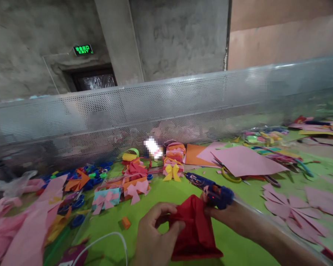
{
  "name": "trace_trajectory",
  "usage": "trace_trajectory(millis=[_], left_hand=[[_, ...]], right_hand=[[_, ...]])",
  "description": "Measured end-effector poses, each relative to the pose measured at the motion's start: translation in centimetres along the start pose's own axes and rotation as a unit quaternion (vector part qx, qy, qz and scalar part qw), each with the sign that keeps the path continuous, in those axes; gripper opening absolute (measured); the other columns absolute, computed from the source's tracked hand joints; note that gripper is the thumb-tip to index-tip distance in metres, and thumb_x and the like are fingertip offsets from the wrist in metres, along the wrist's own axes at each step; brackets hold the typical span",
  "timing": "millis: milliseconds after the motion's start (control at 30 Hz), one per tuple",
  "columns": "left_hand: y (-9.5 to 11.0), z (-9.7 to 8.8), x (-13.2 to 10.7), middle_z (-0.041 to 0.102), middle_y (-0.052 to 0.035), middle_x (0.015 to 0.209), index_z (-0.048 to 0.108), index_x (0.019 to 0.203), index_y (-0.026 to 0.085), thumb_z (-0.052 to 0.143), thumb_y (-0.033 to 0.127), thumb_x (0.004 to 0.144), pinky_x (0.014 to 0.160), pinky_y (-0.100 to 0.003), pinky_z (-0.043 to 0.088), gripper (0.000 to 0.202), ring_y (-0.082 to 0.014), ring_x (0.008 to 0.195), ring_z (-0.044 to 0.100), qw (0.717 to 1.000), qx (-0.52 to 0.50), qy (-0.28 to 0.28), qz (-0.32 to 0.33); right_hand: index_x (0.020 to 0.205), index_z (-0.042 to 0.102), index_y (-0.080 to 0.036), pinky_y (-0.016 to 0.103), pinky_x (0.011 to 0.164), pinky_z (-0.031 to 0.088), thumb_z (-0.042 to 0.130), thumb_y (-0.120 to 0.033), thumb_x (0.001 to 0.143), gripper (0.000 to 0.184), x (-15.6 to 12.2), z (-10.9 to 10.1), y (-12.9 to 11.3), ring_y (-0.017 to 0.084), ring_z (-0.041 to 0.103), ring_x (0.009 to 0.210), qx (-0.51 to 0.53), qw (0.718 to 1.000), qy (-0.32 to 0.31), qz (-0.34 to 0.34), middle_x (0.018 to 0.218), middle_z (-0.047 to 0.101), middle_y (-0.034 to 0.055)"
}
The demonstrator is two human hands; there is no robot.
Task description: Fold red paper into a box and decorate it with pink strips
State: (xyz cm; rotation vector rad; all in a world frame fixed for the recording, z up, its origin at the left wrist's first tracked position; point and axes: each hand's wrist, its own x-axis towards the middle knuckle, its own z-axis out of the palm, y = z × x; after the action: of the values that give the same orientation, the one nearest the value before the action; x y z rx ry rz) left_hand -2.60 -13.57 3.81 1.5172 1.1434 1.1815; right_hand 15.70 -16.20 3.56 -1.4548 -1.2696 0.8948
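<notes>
My left hand (159, 232) is closed, with thumb and fingers pinching the left edge of a red paper bag (195, 236). The bag stands tilted over the green tabletop, its folded upper part toward the middle. My right hand (220, 214) is closed around a dark blue glue gun (211, 188), and its fingertips touch the right edge of the bag. The gun's nozzle points away to the left, and a small red light glows on its side. The handle is hidden by the hand. Just past the nozzle sits a small pink paper bag with a yellow bow (172, 172).
Small paper bags with pink bows (135, 189) stand left of centre. Scissors (230, 175) lie by pink sheets (246, 160). Petal-shaped pink pieces (291, 210) are at right, and a white cord (108, 236) curves at lower left. A perforated metal panel (166, 99) bounds the far side.
</notes>
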Motion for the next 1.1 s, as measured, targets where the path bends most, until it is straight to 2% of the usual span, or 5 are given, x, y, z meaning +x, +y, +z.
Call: trace_trajectory(millis=[433, 567, 767, 967, 1100], left_hand=[[-0.3, -0.5, 1.0, 0.059, -0.0015, 0.06, 0.064, 0.056, 0.016, 0.063, 0.025, 0.063, 0.057, -0.023, 0.039, 0.012, -0.0132, 0.06, 0.052, 0.99, 0.047, -0.13, -0.005], [-0.5, -0.4, 0.7, 0.062, -0.0027, 0.069, 0.066, 0.072, 0.016, 0.064, 0.032, 0.063, 0.059, -0.023, 0.039, 0.018, -0.0139, 0.064, 0.051, 0.984, 0.037, -0.17, -0.04], [-1.7, -0.2, 0.6, 0.028, 0.0058, 0.046, 0.045, 0.045, 0.016, 0.056, 0.049, 0.07, 0.043, -0.022, 0.015, 0.043, -0.0066, 0.048, 0.021, 0.963, 0.067, -0.249, -0.077], [-1.7, -0.2, 1.6, 0.061, -0.0006, 0.066, 0.067, 0.079, 0.014, 0.066, 0.047, 0.065, 0.055, -0.021, 0.038, 0.036, -0.0122, 0.059, 0.049, 0.944, -0.023, -0.309, -0.11], [-3.7, -0.4, 2.5, 0.059, -0.0002, 0.05, 0.065, 0.057, 0.014, 0.07, 0.056, 0.058, 0.046, -0.02, 0.038, 0.043, -0.0119, 0.048, 0.049, 0.927, 0.035, -0.339, -0.159]], right_hand=[[0.073, 0.056, -0.02, 0.027, 0.066, 0.05, 0.061, -0.019, 0.057, 0.017, -1.2, 0.8, -0.2, 0.017, 0.06, 0.07, 0.039, 0.997, -0.059, 0.009, 0.072, 0.063, -0.0018], [0.072, 0.055, -0.02, 0.027, 0.065, 0.048, 0.059, -0.025, 0.058, 0.015, -1.2, 1.6, -0.6, 0.018, 0.058, 0.069, 0.017, 1.0, -0.024, 0.004, 0.071, 0.062, 0.0002], [0.067, 0.052, -0.02, 0.025, 0.055, 0.042, 0.058, -0.021, 0.059, 0.009, -1.4, 1.9, -0.9, 0.014, 0.05, 0.059, -0.035, 0.998, -0.04, 0.022, 0.063, 0.055, -0.0019], [0.065, 0.052, -0.02, 0.021, 0.05, 0.038, 0.063, -0.017, 0.06, 0.012, -0.6, 1.1, 0.1, 0.01, 0.044, 0.053, -0.015, 0.997, -0.044, 0.056, 0.057, 0.049, -0.0057], [0.071, 0.059, -0.018, 0.018, 0.052, 0.042, 0.07, -0.018, 0.062, 0.014, 0.2, -1.1, 2.0, 0.009, 0.053, 0.055, -0.055, 0.997, -0.033, 0.035, 0.063, 0.06, -0.0049]])
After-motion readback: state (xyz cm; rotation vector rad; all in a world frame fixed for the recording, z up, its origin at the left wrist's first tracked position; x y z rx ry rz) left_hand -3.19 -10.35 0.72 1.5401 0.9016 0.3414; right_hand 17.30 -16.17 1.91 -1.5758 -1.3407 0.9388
